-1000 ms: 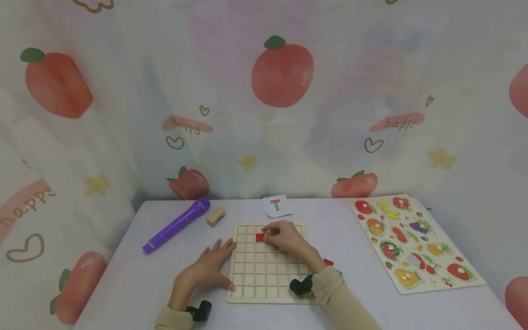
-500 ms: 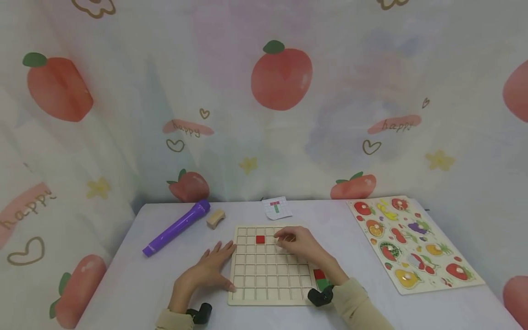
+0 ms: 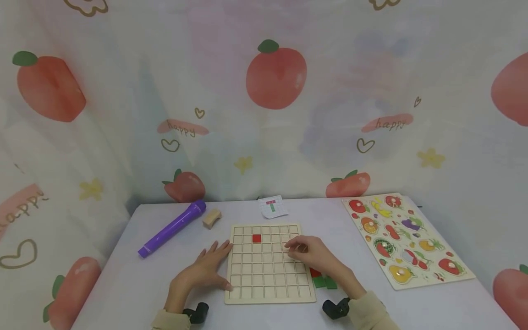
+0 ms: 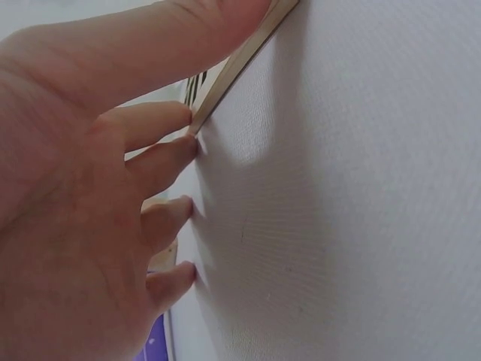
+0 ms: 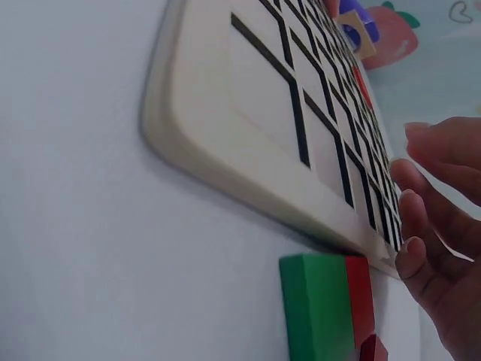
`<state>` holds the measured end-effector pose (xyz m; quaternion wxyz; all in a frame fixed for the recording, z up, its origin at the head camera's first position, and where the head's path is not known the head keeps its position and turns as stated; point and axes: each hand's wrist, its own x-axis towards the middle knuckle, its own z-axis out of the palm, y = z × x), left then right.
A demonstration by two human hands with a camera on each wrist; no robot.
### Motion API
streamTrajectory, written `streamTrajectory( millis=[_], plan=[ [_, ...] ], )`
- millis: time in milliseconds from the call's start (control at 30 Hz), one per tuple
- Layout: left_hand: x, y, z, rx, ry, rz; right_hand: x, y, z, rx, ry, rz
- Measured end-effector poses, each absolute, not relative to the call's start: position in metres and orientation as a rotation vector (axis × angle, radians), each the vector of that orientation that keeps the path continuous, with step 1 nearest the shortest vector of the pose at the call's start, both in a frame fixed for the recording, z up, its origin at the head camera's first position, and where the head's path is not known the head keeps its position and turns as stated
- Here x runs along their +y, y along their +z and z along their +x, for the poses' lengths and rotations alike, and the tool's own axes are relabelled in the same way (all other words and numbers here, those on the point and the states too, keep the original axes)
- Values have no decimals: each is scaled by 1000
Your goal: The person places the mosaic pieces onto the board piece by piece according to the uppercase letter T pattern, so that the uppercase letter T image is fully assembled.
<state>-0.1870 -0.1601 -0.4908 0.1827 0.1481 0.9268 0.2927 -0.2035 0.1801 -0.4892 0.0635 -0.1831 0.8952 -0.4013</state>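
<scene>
A wooden grid board (image 3: 270,270) lies flat in the head view, with one red square tile (image 3: 256,238) in a cell of its upper part. My left hand (image 3: 202,271) rests by the board's left side, fingers spread, thumb and fingertips touching the edge. Over the right part of the board hovers my right hand (image 3: 313,253), its fingers loosely bent and nothing visible between them. Just off the board's right edge, below that hand, lie green tiles (image 3: 319,281) and a partly hidden red tile (image 3: 315,272). The right wrist view shows a green tile (image 5: 322,304) beside red ones (image 5: 361,293).
Behind the board lies a paper card (image 3: 272,207) with a red and green T pattern. A purple toy microphone (image 3: 172,230) and an arched wooden block (image 3: 212,218) are at the back left. A fruit puzzle board (image 3: 402,261) lies at the right.
My right hand has drawn away from the red tile, moving right and toward me across the board. The tiles beside the board have come into view. My left hand stays in place.
</scene>
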Motion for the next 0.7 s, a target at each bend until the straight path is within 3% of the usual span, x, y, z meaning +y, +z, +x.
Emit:
streamTrajectory(
  millis=[700],
  plan=[
    [-161,-493,-188,2615,836,438,239,-493,-179,2719,-1077,-477]
  ],
)
